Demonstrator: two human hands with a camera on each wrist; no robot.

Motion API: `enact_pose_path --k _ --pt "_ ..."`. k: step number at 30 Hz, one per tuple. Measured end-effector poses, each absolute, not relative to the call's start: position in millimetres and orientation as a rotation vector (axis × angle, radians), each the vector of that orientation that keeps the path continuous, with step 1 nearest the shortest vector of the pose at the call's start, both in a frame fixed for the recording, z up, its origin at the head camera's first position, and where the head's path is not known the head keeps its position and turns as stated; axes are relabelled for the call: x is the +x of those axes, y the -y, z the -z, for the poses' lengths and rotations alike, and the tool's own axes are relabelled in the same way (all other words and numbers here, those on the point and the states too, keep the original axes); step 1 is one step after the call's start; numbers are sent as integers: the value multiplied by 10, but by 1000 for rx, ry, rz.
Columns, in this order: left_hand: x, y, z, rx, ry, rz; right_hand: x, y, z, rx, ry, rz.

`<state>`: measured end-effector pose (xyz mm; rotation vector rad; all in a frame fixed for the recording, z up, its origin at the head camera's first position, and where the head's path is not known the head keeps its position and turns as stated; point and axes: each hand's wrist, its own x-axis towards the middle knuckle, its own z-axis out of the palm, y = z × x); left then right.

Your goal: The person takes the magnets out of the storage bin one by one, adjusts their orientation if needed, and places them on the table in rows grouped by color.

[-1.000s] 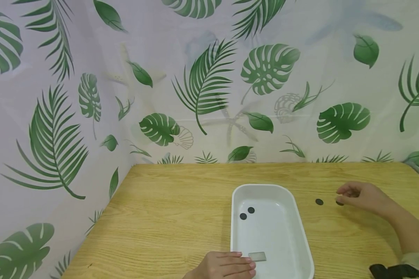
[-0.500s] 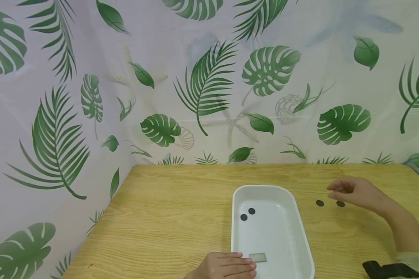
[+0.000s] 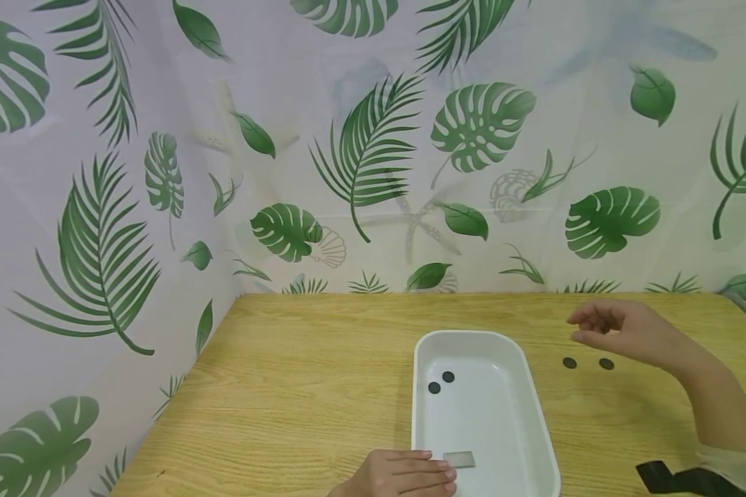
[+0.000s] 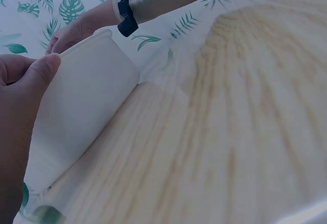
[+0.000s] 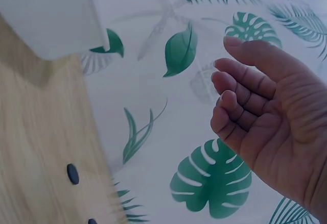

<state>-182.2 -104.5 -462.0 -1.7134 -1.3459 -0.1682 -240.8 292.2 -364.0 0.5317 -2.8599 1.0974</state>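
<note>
A white rectangular tray (image 3: 491, 421) stands on the wooden table. My left hand (image 3: 404, 473) holds its left rim, fingers straight over the inside; in the left wrist view the thumb (image 4: 48, 66) lies against the rim from outside. By those fingertips, a small translucent rectangular plate (image 3: 459, 459) lies on the tray's floor. Farther back in the tray are two flat black discs, one (image 3: 448, 377) just behind the other (image 3: 434, 388). My right hand (image 3: 634, 335) hovers with loosely bent fingers and nothing in them, above and behind a black disc (image 3: 570, 363) and another disc (image 3: 606, 364) on the table.
Wood-grain table (image 3: 286, 386) extends on both sides of the tray. A white cloth with green leaf prints (image 3: 373, 159) hangs along the back and left edges. A black strap (image 3: 684, 478) sits on the right sleeve.
My right hand has risen and moved left, away from the right-hand disc on the table, which it partly covered before. Left hand, tray and plate stay as they were.
</note>
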Motion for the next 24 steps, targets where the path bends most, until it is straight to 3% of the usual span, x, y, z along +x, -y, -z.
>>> enact_pose_path --k 6,24 --pt "-1747 1024 4383 -1711 1345 169 -2365 -2828 3556 660 2746 -1128" --pt "-1757 1018 4393 -1702 1347 169 -2417 -2461 3349 945 2560 -1378"
